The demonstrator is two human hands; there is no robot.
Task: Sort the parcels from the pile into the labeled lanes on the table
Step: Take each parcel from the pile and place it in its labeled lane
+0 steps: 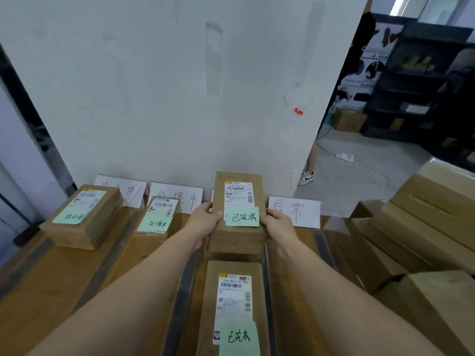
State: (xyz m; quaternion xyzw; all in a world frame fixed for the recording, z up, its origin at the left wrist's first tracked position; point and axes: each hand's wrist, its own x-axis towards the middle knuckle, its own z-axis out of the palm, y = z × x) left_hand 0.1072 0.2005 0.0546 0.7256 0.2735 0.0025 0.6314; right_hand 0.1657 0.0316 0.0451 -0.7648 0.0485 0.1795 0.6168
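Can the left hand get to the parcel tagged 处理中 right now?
Probably not yet. The left hand is gripping the held parcel together with the right hand. The path left to the 处理中 parcel looks open once that grip is released.

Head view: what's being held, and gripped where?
A cardboard parcel with a green note, held by both hands: left hand on its left side edge, right hand on its right side edge.

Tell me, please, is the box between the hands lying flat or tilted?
Flat: the held box lies label-up on a box beneath, left hand and right hand at its sides.
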